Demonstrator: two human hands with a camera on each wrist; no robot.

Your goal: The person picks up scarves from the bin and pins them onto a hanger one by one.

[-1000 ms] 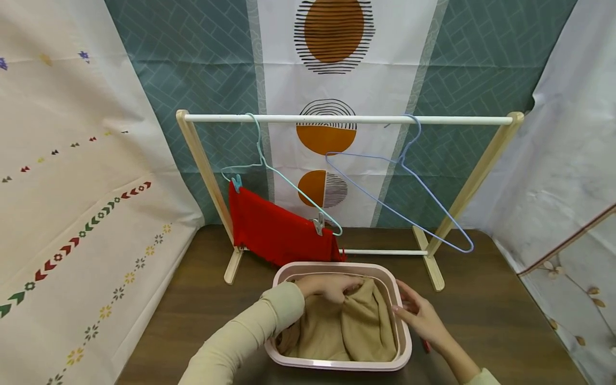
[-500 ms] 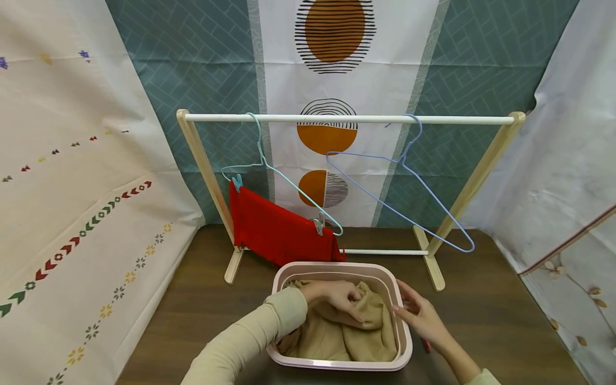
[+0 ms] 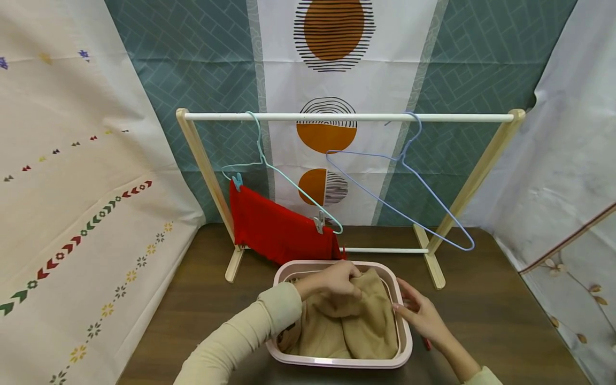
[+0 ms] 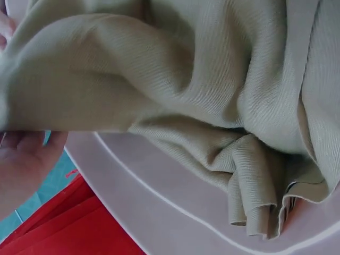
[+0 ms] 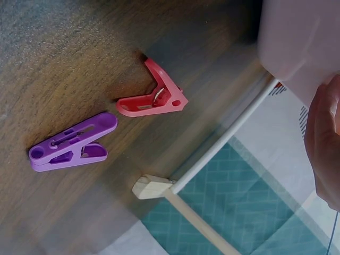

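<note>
Our left hand (image 3: 334, 280), partly hidden, pinches the tan cloth (image 3: 372, 326) in the basket (image 3: 337, 363); we cannot tell whether our right hand (image 3: 423, 316), touching the basket, grips. We count two pegs (image 5: 151, 101) beside it, one red cloth (image 3: 284, 224), two hangers (image 3: 402, 157) beyond.

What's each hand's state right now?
Left hand: holding the tan cloth.
Right hand: open, touching the side of the pink basin.

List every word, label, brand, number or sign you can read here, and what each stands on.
None: no readable text shows in any view.
The tan cloth, pink basin, purple clothespin and red clothespin show no lettering.
The backdrop and cream sheet carry printed patterns, not writing.
</note>
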